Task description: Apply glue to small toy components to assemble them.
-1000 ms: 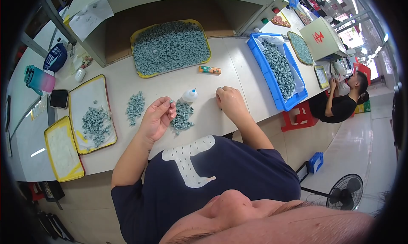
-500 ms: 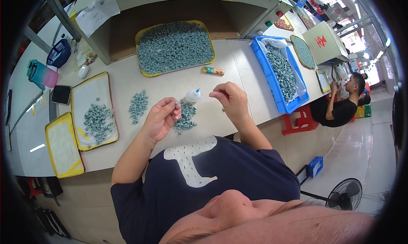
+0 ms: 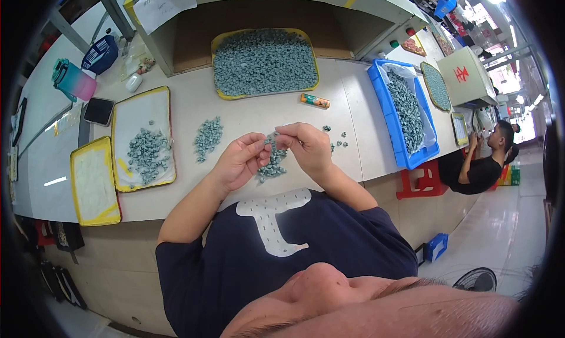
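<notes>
My left hand (image 3: 242,160) is closed in a pinch on a small grey-green piece (image 3: 270,139), largely covered by the fingers. My right hand (image 3: 309,150) meets it from the right, thumb and forefinger pressed together; what they hold, if anything, is hidden. Just beneath the fingertips lies a small pile of grey-green pieces (image 3: 272,165). A second pile (image 3: 208,139) is to the left of my left hand. Several loose pieces (image 3: 345,143) lie right of my right hand. The white squeeze bottle is hidden behind my right hand.
A yellow-rimmed tray (image 3: 318,73) full of pieces stands at the back. On the right is a blue bin (image 3: 385,117); on the left, a paper-lined tray (image 3: 166,102), a yellow tray (image 3: 75,182), a phone (image 3: 99,111) and a bottle (image 3: 73,82). A seated person (image 3: 485,161) works far right.
My right hand has moved left and my left hand slightly right, bringing their fingertips together. The white bottle has gone out of sight behind my right hand. The whole view has shifted.
</notes>
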Demonstrator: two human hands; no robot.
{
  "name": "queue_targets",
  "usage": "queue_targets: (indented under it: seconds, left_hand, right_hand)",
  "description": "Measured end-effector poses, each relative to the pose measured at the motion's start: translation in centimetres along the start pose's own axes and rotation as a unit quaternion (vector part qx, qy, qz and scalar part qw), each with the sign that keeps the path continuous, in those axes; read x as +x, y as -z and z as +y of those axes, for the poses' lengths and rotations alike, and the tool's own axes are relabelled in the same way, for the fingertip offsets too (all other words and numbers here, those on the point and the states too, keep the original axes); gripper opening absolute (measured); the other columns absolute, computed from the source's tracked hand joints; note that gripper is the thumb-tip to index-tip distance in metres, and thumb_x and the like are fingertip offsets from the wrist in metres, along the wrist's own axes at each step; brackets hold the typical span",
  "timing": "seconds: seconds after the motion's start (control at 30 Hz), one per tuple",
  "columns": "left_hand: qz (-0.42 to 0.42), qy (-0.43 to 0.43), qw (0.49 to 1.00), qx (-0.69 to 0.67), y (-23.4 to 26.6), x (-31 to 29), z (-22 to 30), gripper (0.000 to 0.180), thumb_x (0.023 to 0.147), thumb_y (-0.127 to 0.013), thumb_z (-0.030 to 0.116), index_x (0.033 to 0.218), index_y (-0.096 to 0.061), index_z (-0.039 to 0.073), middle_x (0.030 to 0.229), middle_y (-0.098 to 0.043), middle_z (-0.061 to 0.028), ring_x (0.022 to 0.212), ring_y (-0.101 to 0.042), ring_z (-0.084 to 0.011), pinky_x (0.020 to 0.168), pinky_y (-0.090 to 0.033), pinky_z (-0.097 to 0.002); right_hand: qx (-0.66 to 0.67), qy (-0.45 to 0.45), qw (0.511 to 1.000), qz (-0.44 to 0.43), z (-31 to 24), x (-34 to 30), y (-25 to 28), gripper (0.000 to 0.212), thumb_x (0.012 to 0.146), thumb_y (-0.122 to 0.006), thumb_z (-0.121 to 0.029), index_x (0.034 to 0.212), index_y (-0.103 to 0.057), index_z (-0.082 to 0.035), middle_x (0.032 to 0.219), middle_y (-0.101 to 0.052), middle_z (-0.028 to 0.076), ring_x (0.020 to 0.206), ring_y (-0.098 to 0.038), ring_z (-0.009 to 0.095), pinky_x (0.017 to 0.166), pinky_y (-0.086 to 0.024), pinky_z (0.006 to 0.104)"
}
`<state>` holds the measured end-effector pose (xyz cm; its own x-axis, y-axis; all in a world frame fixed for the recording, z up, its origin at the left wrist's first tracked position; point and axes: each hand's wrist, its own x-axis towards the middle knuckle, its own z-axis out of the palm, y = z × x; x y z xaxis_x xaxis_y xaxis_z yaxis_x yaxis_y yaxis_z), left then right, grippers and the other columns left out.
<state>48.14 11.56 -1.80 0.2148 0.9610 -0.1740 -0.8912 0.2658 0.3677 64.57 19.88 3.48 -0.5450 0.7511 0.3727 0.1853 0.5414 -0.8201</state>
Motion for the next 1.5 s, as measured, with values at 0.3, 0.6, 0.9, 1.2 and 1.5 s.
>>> queue_targets:
  seconds: [0.3,0.6,0.9,1.2,1.5]
  left_hand:
    - [-0.02,-0.026,0.999,-0.024,0.5,-0.5,0.5,0.014,0.094,-0.057,0.008,0.107,-0.057,0.002,0.092,-0.063,-0.0066,0.078,-0.055,-0.0122,0.071,-0.046,-0.0271]
    - [-0.025,-0.043,0.999,-0.008,0.5,-0.6,0.4,0.012,0.093,-0.058,0.007,0.104,-0.058,0.002,0.091,-0.064,-0.0073,0.077,-0.056,-0.0123,0.071,-0.047,-0.0276]
    - [-0.001,-0.071,0.997,0.02,0.4,-0.6,0.4,0.012,0.093,-0.058,0.005,0.104,-0.058,0.001,0.09,-0.064,-0.0079,0.076,-0.059,-0.0134,0.07,-0.049,-0.0281]
    - [0.037,-0.149,0.979,0.135,0.5,-1.1,0.3,0.012,0.093,-0.058,0.004,0.103,-0.059,-0.001,0.088,-0.064,-0.0075,0.075,-0.061,-0.0133,0.072,-0.051,-0.0269]
    - [0.077,-0.203,0.918,0.331,0.3,-1.9,0.6,0.013,0.09,-0.062,0.004,0.101,-0.063,-0.003,0.089,-0.065,-0.007,0.077,-0.061,-0.01,0.071,-0.051,-0.0223]
  right_hand:
    - [-0.049,0.083,0.995,-0.025,-0.5,0.1,-1.0,0.021,0.074,-0.073,0.002,0.095,-0.071,-0.002,0.082,-0.069,0.008,0.073,-0.068,0.018,0.064,-0.054,0.0264]
    - [-0.037,0.068,0.997,-0.009,-0.8,-0.2,-1.2,0.023,0.071,-0.072,0.005,0.093,-0.072,-0.003,0.084,-0.069,0.009,0.073,-0.067,0.018,0.063,-0.054,0.0262]
    - [-0.126,0.232,0.964,0.027,-0.8,0.4,-1.5,0.03,0.065,-0.073,0.007,0.093,-0.069,-0.002,0.083,-0.067,0.008,0.068,-0.064,0.019,0.058,-0.051,0.0278]
    - [-0.131,0.251,0.959,0.021,-0.7,0.4,-2.1,0.024,0.066,-0.074,0.008,0.087,-0.067,-0.002,0.083,-0.067,0.008,0.066,-0.063,0.02,0.057,-0.051,0.028]
    - [-0.091,0.242,0.966,0.011,-0.3,0.1,-2.5,0.022,0.066,-0.074,0.008,0.083,-0.065,-0.001,0.08,-0.067,0.009,0.065,-0.064,0.02,0.056,-0.052,0.0285]
